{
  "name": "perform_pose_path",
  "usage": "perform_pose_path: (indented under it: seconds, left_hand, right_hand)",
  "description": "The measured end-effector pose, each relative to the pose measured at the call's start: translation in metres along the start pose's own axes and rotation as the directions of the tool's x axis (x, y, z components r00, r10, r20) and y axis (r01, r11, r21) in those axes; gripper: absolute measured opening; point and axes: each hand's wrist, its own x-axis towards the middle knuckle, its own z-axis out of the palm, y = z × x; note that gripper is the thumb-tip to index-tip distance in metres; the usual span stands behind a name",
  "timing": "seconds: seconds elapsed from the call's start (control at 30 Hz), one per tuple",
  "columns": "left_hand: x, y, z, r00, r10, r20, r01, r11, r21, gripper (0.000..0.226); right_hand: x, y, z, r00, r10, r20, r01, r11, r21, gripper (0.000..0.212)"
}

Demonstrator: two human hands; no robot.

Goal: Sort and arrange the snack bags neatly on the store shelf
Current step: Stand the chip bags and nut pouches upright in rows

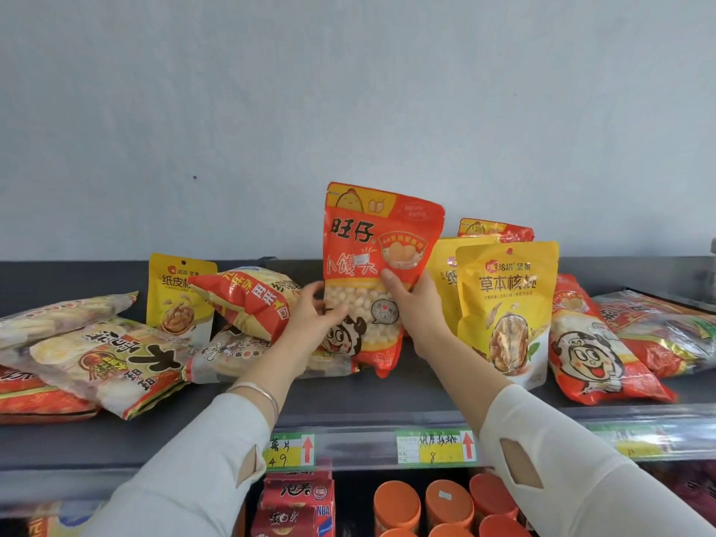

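Red snack bag [381,242] is upright over the shelf [387,405], both grips closed on it. Left grip [314,317] pinches its left edge by the clear window. Right grip [414,304] wraps the right edge, thumb on the front. Bag's bottom corner sits at shelf level (contact unclear). Just right of the red bag a yellow walnut bag [505,304] stands. Just left a puffed red-yellow bag [248,300] lies tilted. Further left, flat cracker bags [108,358] lie.
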Motion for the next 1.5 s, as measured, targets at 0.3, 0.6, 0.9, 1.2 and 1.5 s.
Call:
perform_pose_path:
  seconds: [0.3, 0.6, 0.9, 1.2, 1.5]
  left_hand:
    - [-0.003, -0.010, 0.000, 1.000, -0.020, 0.005, 0.019, 0.995, 0.095, 0.046]
    - [-0.028, -0.021, -0.008, 0.996, -0.067, -0.057, 0.071, 0.996, 0.057, 0.061]
    - [-0.045, 0.016, 0.030, 0.953, 0.163, -0.254, -0.215, 0.958, -0.191, 0.060]
    - [-0.072, 0.065, 0.119, 0.917, 0.377, -0.129, -0.396, 0.898, -0.191, 0.052]
    - [-0.081, 0.071, 0.232, 0.888, 0.344, 0.306, -0.359, 0.933, -0.008, 0.086]
  right_hand:
    - [0.010, 0.008, 0.006, 0.970, 0.242, -0.031, -0.243, 0.970, -0.006, 0.067]
    - [-0.004, 0.018, 0.020, 0.897, 0.425, 0.118, -0.430, 0.903, 0.014, 0.057]
    - [-0.028, -0.037, -0.016, 0.981, -0.002, 0.194, 0.007, 1.000, -0.026, 0.067]
    - [-0.043, -0.069, -0.132, 0.976, -0.212, -0.046, 0.204, 0.969, -0.140, 0.045]
    - [-0.038, -0.034, -0.257, 0.961, -0.139, -0.238, 0.072, 0.960, -0.272, 0.042]
